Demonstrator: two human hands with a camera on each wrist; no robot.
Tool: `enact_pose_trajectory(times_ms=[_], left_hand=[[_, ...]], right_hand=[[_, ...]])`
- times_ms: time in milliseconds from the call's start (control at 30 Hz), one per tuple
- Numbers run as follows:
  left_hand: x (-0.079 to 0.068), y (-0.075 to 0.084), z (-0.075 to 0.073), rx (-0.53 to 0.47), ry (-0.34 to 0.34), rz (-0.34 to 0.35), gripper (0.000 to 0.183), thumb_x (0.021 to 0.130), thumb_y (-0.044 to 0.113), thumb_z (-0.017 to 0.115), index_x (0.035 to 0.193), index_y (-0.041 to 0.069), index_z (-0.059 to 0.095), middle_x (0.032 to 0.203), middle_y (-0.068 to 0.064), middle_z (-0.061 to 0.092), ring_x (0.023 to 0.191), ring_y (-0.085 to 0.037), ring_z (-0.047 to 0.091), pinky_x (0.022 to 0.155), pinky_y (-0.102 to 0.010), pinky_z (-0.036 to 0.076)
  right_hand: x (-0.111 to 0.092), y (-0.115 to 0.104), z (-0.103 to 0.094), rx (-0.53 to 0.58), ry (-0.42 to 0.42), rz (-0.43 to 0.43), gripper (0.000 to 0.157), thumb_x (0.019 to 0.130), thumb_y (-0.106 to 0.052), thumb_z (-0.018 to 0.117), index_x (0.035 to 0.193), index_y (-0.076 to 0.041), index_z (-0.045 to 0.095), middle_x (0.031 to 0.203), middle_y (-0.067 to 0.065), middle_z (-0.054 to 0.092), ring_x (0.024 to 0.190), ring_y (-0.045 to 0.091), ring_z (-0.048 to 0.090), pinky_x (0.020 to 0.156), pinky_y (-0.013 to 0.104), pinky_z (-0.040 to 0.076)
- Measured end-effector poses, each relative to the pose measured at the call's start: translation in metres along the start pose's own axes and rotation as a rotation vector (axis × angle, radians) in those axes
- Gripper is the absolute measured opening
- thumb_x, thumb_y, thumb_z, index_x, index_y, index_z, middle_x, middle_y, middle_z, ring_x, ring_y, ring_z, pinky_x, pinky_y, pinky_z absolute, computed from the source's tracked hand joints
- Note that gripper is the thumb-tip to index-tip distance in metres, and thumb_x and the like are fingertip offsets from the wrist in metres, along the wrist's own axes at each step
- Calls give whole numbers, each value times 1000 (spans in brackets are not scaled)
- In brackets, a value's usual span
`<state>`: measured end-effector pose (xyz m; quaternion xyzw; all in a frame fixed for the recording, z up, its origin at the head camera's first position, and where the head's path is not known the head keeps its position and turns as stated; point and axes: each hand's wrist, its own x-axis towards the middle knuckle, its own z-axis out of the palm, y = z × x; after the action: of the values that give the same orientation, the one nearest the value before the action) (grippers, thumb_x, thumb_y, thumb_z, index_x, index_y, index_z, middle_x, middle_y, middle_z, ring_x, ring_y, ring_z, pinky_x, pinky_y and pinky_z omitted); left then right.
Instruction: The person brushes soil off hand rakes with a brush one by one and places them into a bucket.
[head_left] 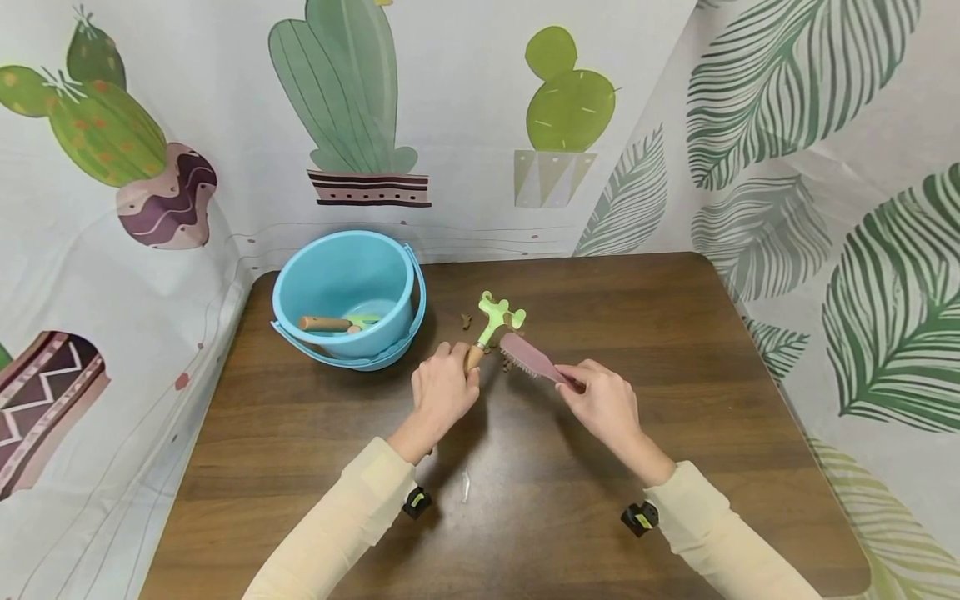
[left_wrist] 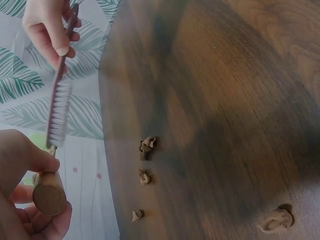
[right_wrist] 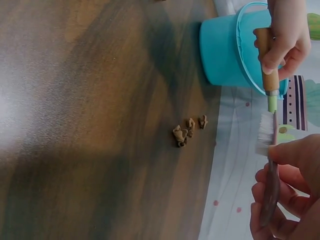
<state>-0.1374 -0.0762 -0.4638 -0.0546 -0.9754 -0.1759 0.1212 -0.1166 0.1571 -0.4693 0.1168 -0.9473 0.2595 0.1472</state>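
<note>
My left hand (head_left: 444, 379) grips the wooden handle (right_wrist: 270, 75) of a small hand rake, whose light-green pronged head (head_left: 492, 317) points away from me above the table. In my right hand (head_left: 606, 404) I pinch the handle of a pink brush (head_left: 531, 357) with pale bristles. The bristles face down and left, and the brush's tip overlaps the rake's head in the head view. From the left wrist view the round end of the rake's handle (left_wrist: 49, 200) shows between thumb and fingers. Several brown crumpled bits (right_wrist: 180, 135) lie on the table beneath the tools.
A light-blue bucket (head_left: 337, 275) stands at the table's back left, its handle folded down; another wooden-handled tool (head_left: 324, 323) with a green part lies inside. Another brown bit (left_wrist: 277, 220) lies apart from the rest. A patterned cloth (head_left: 472, 125) hangs behind the brown table (head_left: 675, 333).
</note>
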Motion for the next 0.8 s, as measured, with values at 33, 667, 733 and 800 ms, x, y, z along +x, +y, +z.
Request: enact_pose_trajectory(times_ms=[33,667,733,800], left_hand=[[0,0,0,0,-2,-1,24,75,25,66,96,12,64,71,-3,51,56,-29,56,43,-38,39],[-5,3,1,-4,-8,16,23,74,24,65,94,12,63,70,-3,51,54,-28,56,43,-37,40],[-4,4,1,-7,-2,17,23,74,24,65,94,12,63,71,-3,51,54,-29,56,43,-38,40],[-4,4,0,-8,1,17,24,74,24,65,95,12,64,71,-4,51,54,-29,56,43,-38,40]], right_hand=[[1,0,0,1,8,-3,22,73,-19,74,95,-17,74,77,-6,65,54,7,48,45,27,37],[14,-9,3,-140,121,-82,23,76,-15,72,99,-14,73,77,2,64,60,19,53,41,31,40],[14,-9,5,-132,116,-76,23,76,-15,71,99,-13,73,77,2,64,58,19,53,41,31,40],[15,-9,6,-111,108,-67,23,76,-15,71,98,-13,73,77,2,64,56,17,52,41,31,40]])
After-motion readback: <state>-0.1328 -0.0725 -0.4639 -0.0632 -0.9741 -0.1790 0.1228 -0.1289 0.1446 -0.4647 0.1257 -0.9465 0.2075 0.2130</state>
